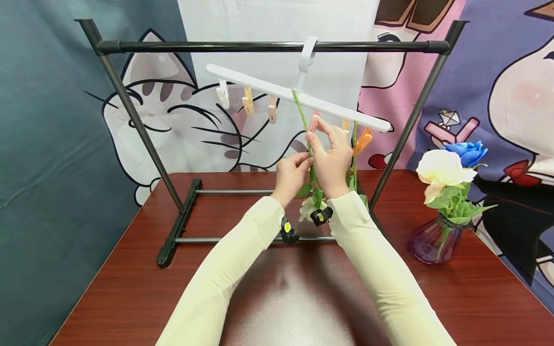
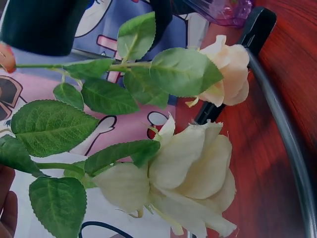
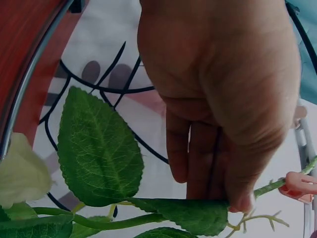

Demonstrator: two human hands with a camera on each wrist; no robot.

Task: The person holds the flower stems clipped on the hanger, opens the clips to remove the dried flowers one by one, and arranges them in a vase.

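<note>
A white hanger (image 1: 259,87) hangs tilted from the rack, its right end lower. An upside-down white rose (image 2: 193,173) dangles below it, its green stem (image 1: 301,111) reaching up to the hanger bar. My left hand (image 1: 291,177) pinches that stem beside a leaf (image 3: 99,148). Higher on the stem, my right hand (image 1: 332,156) holds a pink clothespin (image 3: 299,184), which sits at the stem. A peach rose (image 2: 228,72) also hangs head down, to the right, by an orange clothespin (image 1: 362,142).
The black rack (image 1: 259,46) stands on the brown table (image 1: 130,288). White (image 1: 222,93), yellow (image 1: 247,101) and beige clothespins (image 1: 272,110) dangle from the hanger's left half. At right, a purple glass vase (image 1: 433,242) holds a white and a blue rose (image 1: 469,153).
</note>
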